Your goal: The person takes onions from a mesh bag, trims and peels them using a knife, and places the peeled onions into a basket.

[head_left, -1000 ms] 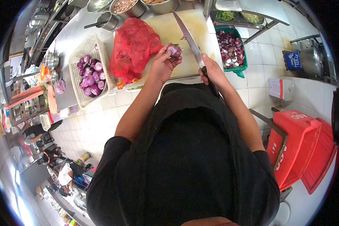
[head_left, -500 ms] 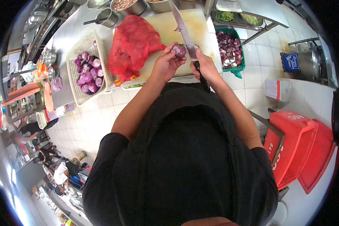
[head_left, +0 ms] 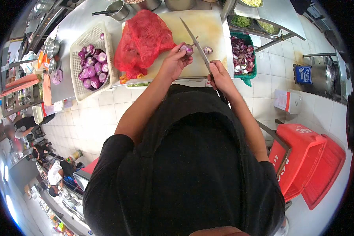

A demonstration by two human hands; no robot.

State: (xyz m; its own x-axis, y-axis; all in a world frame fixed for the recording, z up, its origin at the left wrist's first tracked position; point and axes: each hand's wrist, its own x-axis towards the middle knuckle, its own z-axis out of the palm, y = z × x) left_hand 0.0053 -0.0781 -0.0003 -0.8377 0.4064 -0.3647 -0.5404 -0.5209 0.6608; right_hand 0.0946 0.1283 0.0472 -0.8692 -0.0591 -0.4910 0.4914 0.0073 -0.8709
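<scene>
A red onion (head_left: pixel 188 50) sits in the closed fingers of my left hand (head_left: pixel 173 64), above the cutting board (head_left: pixel 202 23). My right hand (head_left: pixel 223 80) grips the handle of a long kitchen knife (head_left: pixel 200 50), its blade slanting up and left across the board, close beside the onion. On the board, just right of the blade, lies a small onion piece (head_left: pixel 208 50). A thin scrap of peel shows near the blade. Left of my left hand, a red mesh bag (head_left: pixel 143 43) rests partly on the board.
A cream basket (head_left: pixel 75 74) with peeled red onions stands at the left. Right of the board, a green crate (head_left: pixel 252 72) holds onion pieces and skins. Steel pots (head_left: pixel 118 10) line the back. A red bin (head_left: pixel 299 157) is at the right; people work at the far left.
My right hand and the knife have moved down and slightly right, away from the onion. A small onion piece now shows on the board. My left hand still holds the onion.
</scene>
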